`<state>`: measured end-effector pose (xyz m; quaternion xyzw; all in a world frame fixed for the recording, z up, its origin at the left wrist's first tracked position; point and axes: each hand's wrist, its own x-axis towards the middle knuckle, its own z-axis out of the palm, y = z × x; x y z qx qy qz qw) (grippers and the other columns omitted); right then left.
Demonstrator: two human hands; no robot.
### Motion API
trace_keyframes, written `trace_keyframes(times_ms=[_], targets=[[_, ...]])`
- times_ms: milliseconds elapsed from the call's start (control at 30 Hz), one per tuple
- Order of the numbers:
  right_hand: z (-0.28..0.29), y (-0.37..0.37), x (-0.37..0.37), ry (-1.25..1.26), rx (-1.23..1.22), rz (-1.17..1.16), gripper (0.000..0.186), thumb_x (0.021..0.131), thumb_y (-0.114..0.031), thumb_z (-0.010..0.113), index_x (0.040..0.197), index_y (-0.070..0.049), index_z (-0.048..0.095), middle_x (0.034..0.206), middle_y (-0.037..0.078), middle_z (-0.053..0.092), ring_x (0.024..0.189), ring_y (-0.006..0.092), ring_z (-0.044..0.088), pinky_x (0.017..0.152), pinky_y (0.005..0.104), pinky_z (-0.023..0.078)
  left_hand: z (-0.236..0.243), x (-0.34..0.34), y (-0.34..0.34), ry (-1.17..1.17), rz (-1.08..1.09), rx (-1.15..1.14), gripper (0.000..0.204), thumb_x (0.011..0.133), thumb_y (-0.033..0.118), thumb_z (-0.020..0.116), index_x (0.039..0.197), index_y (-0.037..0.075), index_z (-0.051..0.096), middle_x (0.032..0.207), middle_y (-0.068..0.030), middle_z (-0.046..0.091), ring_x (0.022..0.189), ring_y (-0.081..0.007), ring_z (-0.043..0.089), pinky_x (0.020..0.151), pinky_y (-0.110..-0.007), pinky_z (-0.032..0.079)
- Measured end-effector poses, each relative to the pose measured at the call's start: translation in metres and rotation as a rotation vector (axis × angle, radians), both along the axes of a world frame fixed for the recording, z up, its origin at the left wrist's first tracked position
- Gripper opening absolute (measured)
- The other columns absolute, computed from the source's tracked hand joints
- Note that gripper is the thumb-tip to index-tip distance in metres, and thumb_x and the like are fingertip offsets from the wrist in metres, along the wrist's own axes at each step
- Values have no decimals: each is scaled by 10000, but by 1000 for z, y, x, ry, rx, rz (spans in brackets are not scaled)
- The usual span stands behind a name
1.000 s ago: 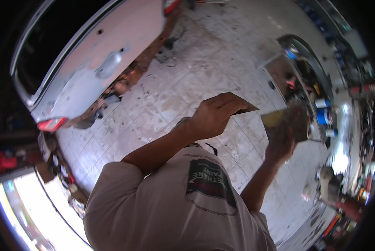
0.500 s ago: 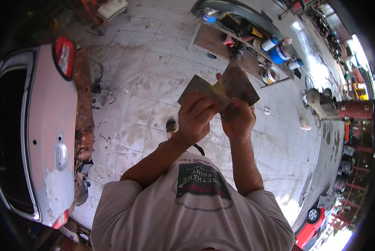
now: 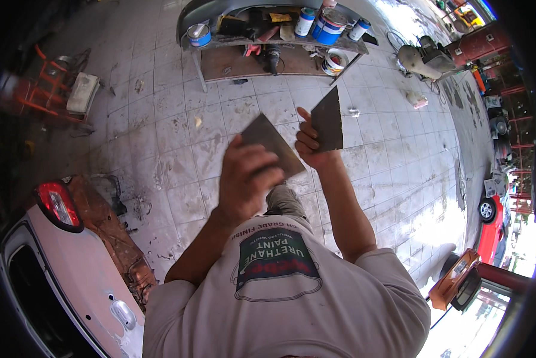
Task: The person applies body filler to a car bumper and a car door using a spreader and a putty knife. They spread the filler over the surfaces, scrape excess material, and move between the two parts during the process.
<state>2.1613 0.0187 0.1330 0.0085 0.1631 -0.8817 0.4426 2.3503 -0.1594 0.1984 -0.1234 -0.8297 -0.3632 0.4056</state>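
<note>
My left hand (image 3: 247, 182) pinches 1 plate (image 3: 274, 146), my right hand (image 3: 312, 146) grips another blade (image 3: 329, 119); loose fingers could drop either onto the tiles (image 3: 160, 137).

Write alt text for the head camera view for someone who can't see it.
Seen from above, a person's left hand holds one flat metal spreader blade and the right hand another over a stained tiled floor. A workbench with paint cans stands ahead; a white car's rear sits lower left.
</note>
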Motion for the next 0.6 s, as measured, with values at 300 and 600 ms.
trace_keyframes(times_ms=[300, 600], targets=[[51, -93, -20, 784, 630, 296, 507, 987, -476, 703, 1179, -7, 713, 787, -2, 642, 701, 106, 592, 626, 288, 489, 25, -94, -31, 16, 409, 103, 294, 861, -37, 673, 1137, 61, 699, 1186, -112, 685, 1130, -321, 661, 1077, -481, 496], [35, -60, -171, 314, 532, 119, 457, 998, -268, 722, 1298, 54, 596, 1138, 161, 727, 923, 260, 757, 807, 407, 650, 1, -79, -14, -301, 480, 261, 336, 739, -147, 505, 1003, 9, 643, 1129, -147, 686, 1065, -291, 678, 933, -381, 550]])
